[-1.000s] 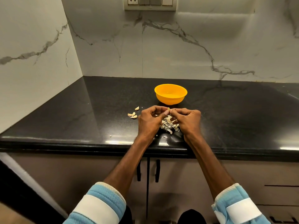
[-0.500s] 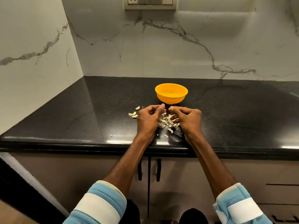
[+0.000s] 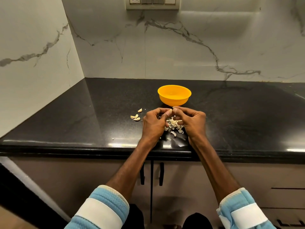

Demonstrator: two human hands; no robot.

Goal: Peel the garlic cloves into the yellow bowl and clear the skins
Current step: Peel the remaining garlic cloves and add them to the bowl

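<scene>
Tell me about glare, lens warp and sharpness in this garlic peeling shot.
Head view: glare streaks line the black counter's front edge; the wide lens slightly bows that edge; left hand, right hand and skins look sharp; the garlic clove they pinch is tiny.

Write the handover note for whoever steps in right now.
Left hand and right hand both pinch one garlic clove between fingertips, just in front of the yellow bowl, above the skin pile.
Three loose cloves lie on the counter left of the hands.
Done: some peeling, judging by the pile.
Left: finish this clove, peel the three, clear the skins.
</scene>
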